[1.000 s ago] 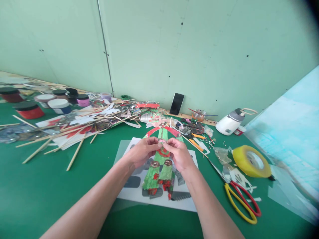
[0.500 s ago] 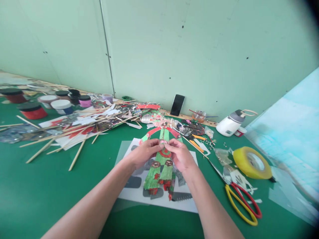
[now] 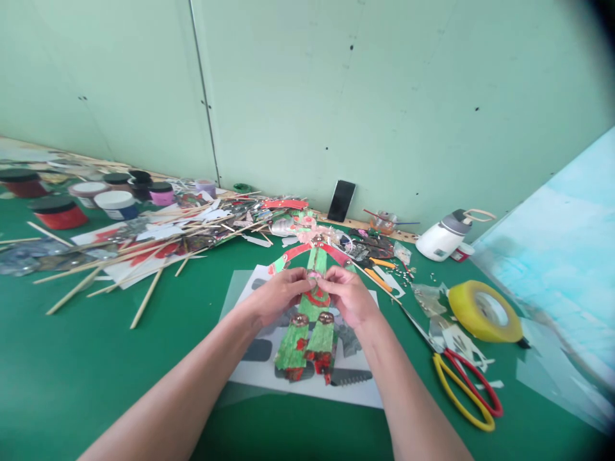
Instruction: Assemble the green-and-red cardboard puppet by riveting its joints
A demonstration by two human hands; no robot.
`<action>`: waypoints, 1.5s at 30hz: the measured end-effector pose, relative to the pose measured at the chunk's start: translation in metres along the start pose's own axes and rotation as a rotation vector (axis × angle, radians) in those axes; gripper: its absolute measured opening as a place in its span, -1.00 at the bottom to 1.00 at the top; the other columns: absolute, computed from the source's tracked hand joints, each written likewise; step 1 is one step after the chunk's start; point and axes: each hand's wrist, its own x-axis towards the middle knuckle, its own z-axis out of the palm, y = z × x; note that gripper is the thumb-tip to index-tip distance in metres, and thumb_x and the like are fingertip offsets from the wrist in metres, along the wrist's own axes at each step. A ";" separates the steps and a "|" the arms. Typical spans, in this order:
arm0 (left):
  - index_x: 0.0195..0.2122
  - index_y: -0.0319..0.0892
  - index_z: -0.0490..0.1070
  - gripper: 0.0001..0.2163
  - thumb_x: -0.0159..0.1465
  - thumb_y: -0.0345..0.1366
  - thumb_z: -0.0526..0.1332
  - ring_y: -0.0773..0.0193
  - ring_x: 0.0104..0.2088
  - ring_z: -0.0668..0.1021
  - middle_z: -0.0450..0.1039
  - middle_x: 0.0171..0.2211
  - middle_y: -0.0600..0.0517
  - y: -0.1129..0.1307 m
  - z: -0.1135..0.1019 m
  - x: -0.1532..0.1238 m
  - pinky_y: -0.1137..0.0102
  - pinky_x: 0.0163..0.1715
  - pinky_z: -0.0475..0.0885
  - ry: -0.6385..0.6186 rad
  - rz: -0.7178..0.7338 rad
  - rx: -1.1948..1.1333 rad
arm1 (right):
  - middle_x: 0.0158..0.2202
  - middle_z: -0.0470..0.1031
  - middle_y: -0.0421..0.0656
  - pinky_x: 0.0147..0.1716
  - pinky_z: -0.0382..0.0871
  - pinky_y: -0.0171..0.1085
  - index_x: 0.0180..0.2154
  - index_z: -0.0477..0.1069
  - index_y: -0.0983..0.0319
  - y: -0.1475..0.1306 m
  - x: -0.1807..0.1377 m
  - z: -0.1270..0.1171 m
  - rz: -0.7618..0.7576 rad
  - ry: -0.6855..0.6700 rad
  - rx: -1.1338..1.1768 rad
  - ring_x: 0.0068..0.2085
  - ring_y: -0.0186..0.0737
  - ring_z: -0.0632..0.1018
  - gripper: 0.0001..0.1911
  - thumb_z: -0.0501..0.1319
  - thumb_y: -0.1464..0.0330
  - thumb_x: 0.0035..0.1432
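A jointed flat figure [image 3: 314, 310], like a shadow puppet in green and red, is between my hands over a printed white sheet [image 3: 355, 397]. My left hand [image 3: 276, 298] pinches its middle from the left, thumb and fingers closed. From the right, my right hand [image 3: 353, 298] is closed on the same spot, and the fingertips of both hands almost meet. Brown round joints join the two green legs to the body. Red arms spread out above my hands, and the pink head lies toward the wall. Whatever small part sits under my fingertips is hidden.
Scissors [image 3: 466, 378] and a yellow tape roll [image 3: 485, 312] lie at right, near orange-handled pliers [image 3: 379, 278]. A white bottle [image 3: 439, 240] stands behind them. Wooden sticks [image 3: 148, 294] and paint jars [image 3: 60, 212] crowd the left. A phone [image 3: 342, 200] leans on the wall.
The whole view has shifted very slightly. Both hands keep their pinch on the puppet's middle, and its legs hang a touch differently.
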 end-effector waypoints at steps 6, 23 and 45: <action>-0.48 -0.16 0.36 -0.78 0.07 -0.13 0.29 0.38 -0.55 0.33 0.30 -0.57 0.10 -0.008 -0.001 0.006 0.43 -0.56 0.18 0.053 0.012 0.042 | -0.62 0.25 -0.31 -0.48 0.06 -0.32 -0.63 0.31 0.22 0.006 0.002 0.001 -0.088 0.047 -0.065 -0.54 -0.38 0.25 -0.69 0.43 0.28 -0.22; -0.57 -0.19 0.25 -0.72 0.00 -0.18 0.35 0.46 -0.60 0.23 0.22 -0.63 0.17 -0.025 0.008 0.016 0.46 -0.58 0.06 0.258 0.064 -0.091 | -0.66 0.18 -0.32 -0.51 0.00 -0.30 -0.65 0.30 0.22 0.016 0.002 0.011 -0.180 0.242 -0.170 -0.55 -0.38 0.17 -0.73 0.37 0.30 -0.17; -0.55 -0.22 0.36 -0.72 -0.05 -0.18 0.42 0.39 -0.56 0.40 0.39 -0.59 0.10 -0.024 0.001 0.018 0.44 -0.52 0.26 0.183 0.039 -0.196 | -0.65 0.29 -0.28 -0.47 0.14 -0.29 -0.66 0.37 0.22 0.016 0.002 0.015 -0.001 0.194 0.173 -0.55 -0.36 0.25 -0.75 0.43 0.32 -0.30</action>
